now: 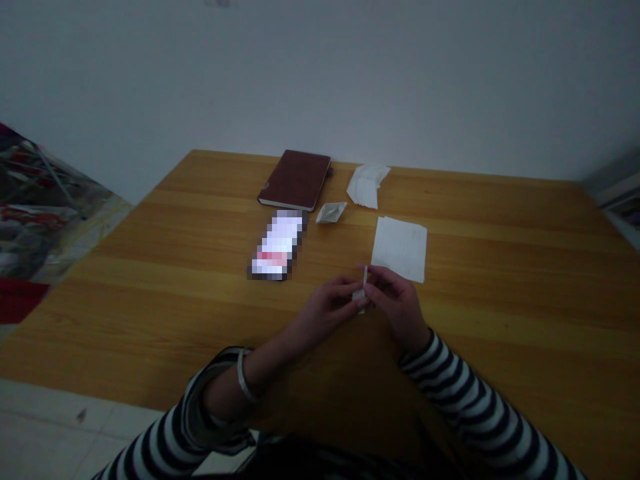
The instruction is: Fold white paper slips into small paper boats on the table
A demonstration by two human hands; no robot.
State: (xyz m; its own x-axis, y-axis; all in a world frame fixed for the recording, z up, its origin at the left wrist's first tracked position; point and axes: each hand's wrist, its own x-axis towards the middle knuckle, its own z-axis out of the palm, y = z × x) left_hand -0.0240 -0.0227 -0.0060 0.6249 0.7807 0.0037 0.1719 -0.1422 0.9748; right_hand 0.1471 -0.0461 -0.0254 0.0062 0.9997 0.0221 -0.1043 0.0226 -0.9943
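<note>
Between my two hands is a small piece of folded white paper (365,277), seen nearly edge-on above the table. My left hand (327,308) pinches it from the left, thumb and fingers closed on it. From the right, my right hand (397,303) also grips it with thumb and forefinger. The fingers hide much of the paper. Just beyond my right hand lies a stack of white paper sheets (400,248). A small folded paper shape (331,213) rests farther off, left of the stack.
A phone (278,245) with a lit, blurred screen lies left of my hands. Behind it is a dark red notebook (297,179). Several fanned white paper pieces (367,185) lie near the back edge of the wooden table (500,267), by the wall (320,80).
</note>
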